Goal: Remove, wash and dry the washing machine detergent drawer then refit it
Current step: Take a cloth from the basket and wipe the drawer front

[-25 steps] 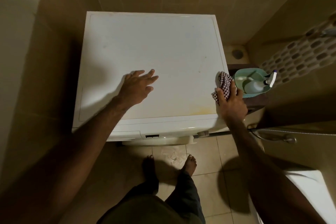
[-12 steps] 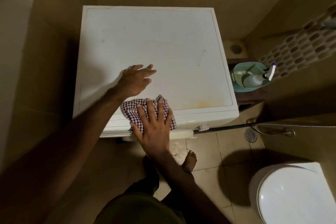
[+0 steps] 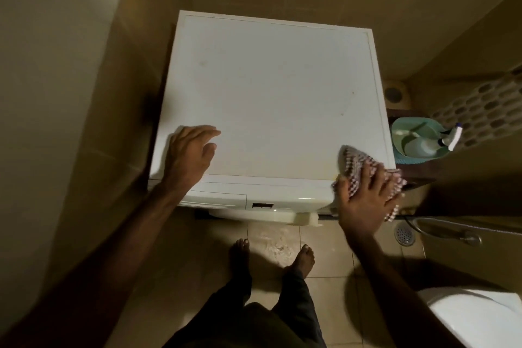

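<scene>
our left hand (image 3: 189,151) lay flat and relaxed on the washer (image 3: 271,93) top. right hand (image 3: 367,198) pressed the checked cloth (image 3: 354,162) on its front right corner, fingers spread. drawer (image 3: 217,197) sat shut, long side along the front.

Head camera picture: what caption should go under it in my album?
Right hand presses checked cloth on washing machine corner; left hand rests on top.

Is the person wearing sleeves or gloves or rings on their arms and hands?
No. Both forearms are bare, with no sleeves showing. The left hand and the right hand wear no gloves, and I can see no ring, watch or bracelet, though the light is dim.
</scene>
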Available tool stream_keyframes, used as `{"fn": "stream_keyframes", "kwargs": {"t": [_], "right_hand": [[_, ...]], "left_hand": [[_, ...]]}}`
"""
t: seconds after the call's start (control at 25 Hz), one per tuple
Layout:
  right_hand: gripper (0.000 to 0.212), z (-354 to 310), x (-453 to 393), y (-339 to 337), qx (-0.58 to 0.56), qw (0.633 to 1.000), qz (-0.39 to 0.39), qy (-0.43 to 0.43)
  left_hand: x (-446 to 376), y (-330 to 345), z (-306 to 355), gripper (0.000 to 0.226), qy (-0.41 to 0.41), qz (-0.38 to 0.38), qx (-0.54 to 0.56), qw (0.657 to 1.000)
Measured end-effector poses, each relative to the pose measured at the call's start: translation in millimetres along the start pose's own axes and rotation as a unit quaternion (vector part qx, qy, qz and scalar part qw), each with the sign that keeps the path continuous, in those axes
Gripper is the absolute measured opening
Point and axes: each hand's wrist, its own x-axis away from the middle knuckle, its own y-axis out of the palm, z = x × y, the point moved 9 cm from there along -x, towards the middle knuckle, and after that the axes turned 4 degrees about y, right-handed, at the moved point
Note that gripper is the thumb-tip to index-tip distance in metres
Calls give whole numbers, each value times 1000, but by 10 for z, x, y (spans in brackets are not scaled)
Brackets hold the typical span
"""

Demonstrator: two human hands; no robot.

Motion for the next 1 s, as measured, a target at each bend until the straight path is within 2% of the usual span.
{"fn": "stream_keyframes", "kwargs": {"t": [0.2,0.28,0.36,0.4,0.44,0.52,0.6,0.68,0.76,0.84,0.88,0.96,1.0], "right_hand": [[84,-1871,936,420,-5,970,-18,-242],[82,-2347,1335,542,8,930,-43,-364],[81,-2330,1507,600,29,873,-51,-484],[81,-2173,1447,584,33,860,-47,-507],[79,-1982,1327,554,38,862,-45,-503],[76,-1699,1016,469,48,888,-37,-456],[73,-1810,753,424,36,917,-34,-396],[71,-2265,595,392,7,943,-24,-333],[71,-2831,647,417,-18,948,-38,-316],[70,-3221,999,522,-11,919,-59,-390],[70,-3286,1246,590,1,888,-67,-456],[71,-3165,1561,646,13,821,-80,-565],[71,-3049,1533,647,10,806,-88,-586]], "left_hand": [[210,-284,-297,26,-44,75,16,996],[298,-358,-444,32,-69,88,11,994],[385,-437,-620,44,-98,89,-8,991],[428,-476,-719,48,-122,90,-14,988],[475,-500,-819,50,-153,91,-10,984],[564,-491,-952,48,-207,92,27,974],[660,-442,-1065,46,-261,106,123,951],[777,-372,-1174,46,-327,137,265,897],[882,-325,-1237,43,-374,154,359,841],[956,-312,-1236,40,-388,165,416,805],[981,-314,-1230,39,-389,170,438,792],[1022,-337,-1246,38,-388,175,455,782],[1037,-339,-1251,38,-387,171,458,782]]}}
